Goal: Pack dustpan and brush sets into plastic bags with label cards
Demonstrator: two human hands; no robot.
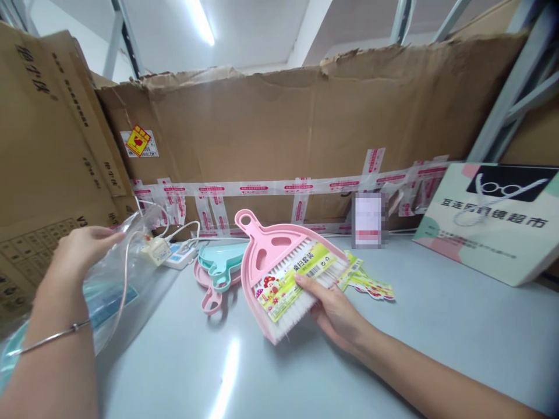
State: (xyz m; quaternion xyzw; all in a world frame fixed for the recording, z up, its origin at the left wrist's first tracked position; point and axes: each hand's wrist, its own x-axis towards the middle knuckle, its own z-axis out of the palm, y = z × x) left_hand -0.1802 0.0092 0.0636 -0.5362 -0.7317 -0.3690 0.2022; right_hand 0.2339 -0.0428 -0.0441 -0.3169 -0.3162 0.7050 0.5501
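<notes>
My right hand (338, 311) grips a pink dustpan (262, 238) with a matching brush nested in it. Its thumb presses on a printed label (288, 282) across the white bristles (286, 326); the other fingers are mostly hidden beneath. At the left, my left hand (85, 250) closes its fingers on the upper edge of a clear plastic bag (148, 285), which has turquoise items inside. Behind the held set, a turquoise dustpan (222, 262) lies on top of a pink one (212, 301) on the table. Several loose printed labels (371, 285) lie to the right of the held dustpan.
A white power strip (181, 256) with a plug (156, 250) and cables sits near the bag. Cardboard (262, 128) walls off the table's back, and flat cartons (48, 145) stand left. A pale printed box (484, 227) is at the right, on the grey table (437, 337).
</notes>
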